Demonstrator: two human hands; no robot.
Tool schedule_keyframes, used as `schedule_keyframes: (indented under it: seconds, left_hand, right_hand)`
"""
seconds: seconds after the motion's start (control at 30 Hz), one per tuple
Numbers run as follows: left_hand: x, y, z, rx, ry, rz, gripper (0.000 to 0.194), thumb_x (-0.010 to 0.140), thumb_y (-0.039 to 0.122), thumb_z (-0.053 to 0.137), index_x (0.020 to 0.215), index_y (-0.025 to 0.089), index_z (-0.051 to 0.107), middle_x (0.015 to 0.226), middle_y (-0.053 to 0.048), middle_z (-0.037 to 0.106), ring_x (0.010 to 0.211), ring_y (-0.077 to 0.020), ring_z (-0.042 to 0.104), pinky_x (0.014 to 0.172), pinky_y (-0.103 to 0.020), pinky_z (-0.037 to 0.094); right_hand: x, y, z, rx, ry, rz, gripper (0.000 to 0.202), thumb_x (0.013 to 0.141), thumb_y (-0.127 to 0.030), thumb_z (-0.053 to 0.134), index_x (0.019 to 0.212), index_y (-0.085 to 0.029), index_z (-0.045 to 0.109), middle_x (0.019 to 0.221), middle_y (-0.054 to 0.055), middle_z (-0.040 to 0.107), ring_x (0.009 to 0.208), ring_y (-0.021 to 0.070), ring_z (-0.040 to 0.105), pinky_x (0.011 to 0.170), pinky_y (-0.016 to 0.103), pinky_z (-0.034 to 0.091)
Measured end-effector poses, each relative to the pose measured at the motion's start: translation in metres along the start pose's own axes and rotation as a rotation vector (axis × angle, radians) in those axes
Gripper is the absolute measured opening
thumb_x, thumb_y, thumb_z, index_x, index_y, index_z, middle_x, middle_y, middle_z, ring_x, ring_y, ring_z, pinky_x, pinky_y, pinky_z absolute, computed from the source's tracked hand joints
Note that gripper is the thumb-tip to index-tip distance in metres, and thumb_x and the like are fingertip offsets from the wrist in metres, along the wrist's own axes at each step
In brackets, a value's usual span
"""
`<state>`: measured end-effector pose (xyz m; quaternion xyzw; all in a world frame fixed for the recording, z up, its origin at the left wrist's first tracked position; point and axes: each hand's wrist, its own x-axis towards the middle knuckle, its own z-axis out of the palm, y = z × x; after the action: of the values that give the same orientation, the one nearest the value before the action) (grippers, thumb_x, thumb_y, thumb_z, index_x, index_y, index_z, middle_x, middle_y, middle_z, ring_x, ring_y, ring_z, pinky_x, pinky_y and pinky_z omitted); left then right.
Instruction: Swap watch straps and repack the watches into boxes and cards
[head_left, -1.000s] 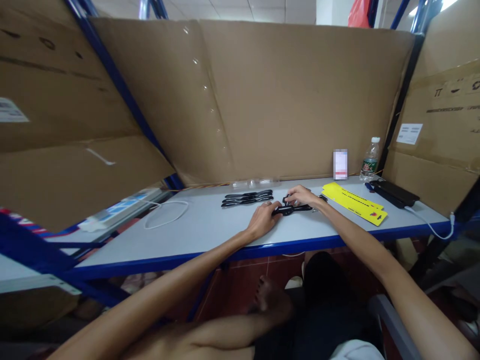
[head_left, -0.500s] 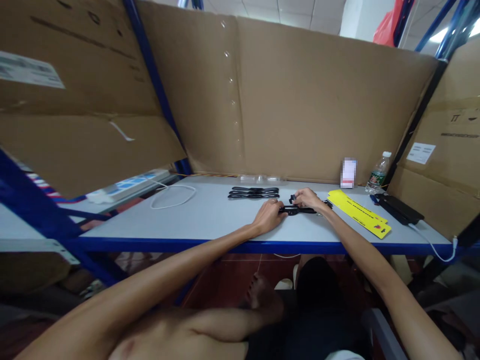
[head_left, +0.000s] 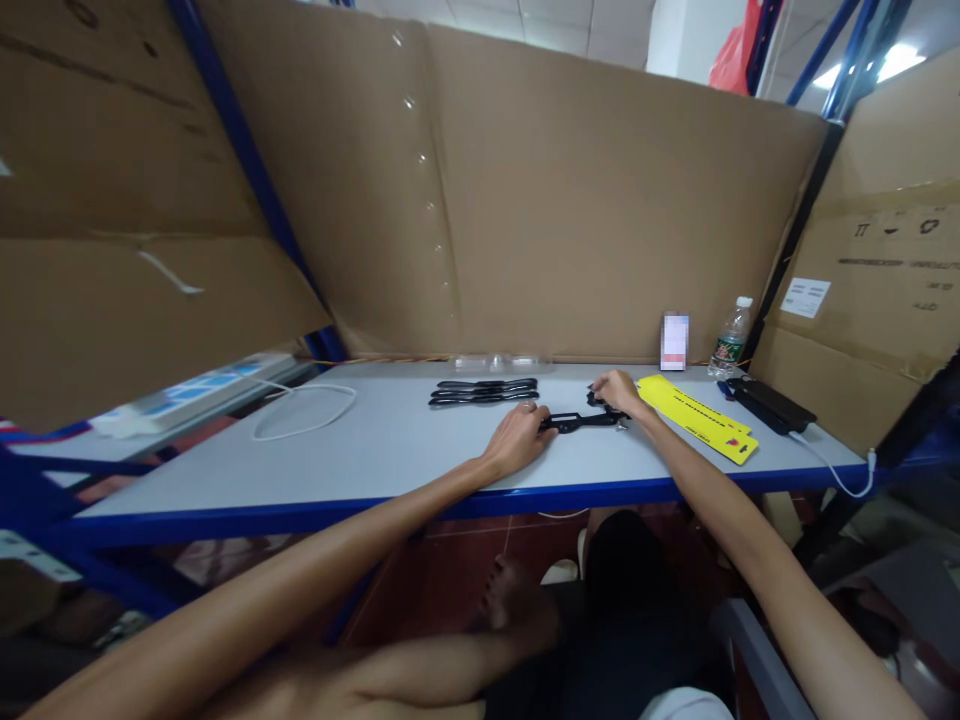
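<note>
My left hand is closed around the left end of a long, flat black part with a slotted frame, which lies across the table near its front edge. My right hand pinches a small black piece just above the part's right half. Some shiny metal shows below the right wrist; its kind is unclear. Behind my left hand several slim, glossy black pieces lie side by side.
Yellow printed cards lie to the right, beside a black box-like device with a white cable. A phone and a water bottle stand at the back. Clear plastic lies along the cardboard wall. A power strip is left.
My view has turned a little to the right. My right hand and the small black piece have shifted rightward along the long part, farther from my left hand, which keeps its hold.
</note>
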<state>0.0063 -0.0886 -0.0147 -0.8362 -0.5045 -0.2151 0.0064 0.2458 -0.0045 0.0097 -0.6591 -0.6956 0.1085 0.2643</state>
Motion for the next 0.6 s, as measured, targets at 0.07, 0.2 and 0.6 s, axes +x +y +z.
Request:
schedule_keyframes:
  seconds: [0.07,0.2,0.6]
  left_hand:
    - [0.000,-0.002,0.001,0.019,-0.002,0.011,0.022,0.095,0.032,0.060,0.110,0.018,0.068,0.110,-0.013,0.067,0.105,-0.0290,0.064,0.087,-0.037,0.050]
    - [-0.001,-0.006,0.005,0.023,0.009,0.026,0.025,0.096,0.032,0.058,0.115,0.017,0.066,0.112,-0.014,0.067,0.105,-0.0287,0.064,0.089,-0.037,0.050]
    - [-0.003,-0.005,0.002,0.011,-0.003,0.066,0.040,0.096,0.034,0.056,0.134,0.022,0.065,0.109,-0.012,0.068,0.107,-0.0293,0.064,0.090,-0.036,0.050]
  right_hand:
    - [-0.001,-0.002,0.003,0.003,0.011,-0.012,0.018,0.079,-0.015,0.076,0.094,-0.022,0.082,0.104,0.005,0.080,0.101,0.0181,0.072,0.081,0.020,0.049]
    - [-0.001,-0.003,-0.010,-0.018,0.126,0.002,0.019,0.089,-0.024,0.067,0.103,-0.024,0.080,0.108,0.006,0.079,0.105,0.0206,0.071,0.084,0.024,0.049]
    - [-0.002,0.031,-0.053,-0.120,0.185,0.074,0.024,0.089,-0.020,0.062,0.103,-0.023,0.081,0.109,0.009,0.078,0.102,0.0227,0.070,0.082,0.025,0.050]
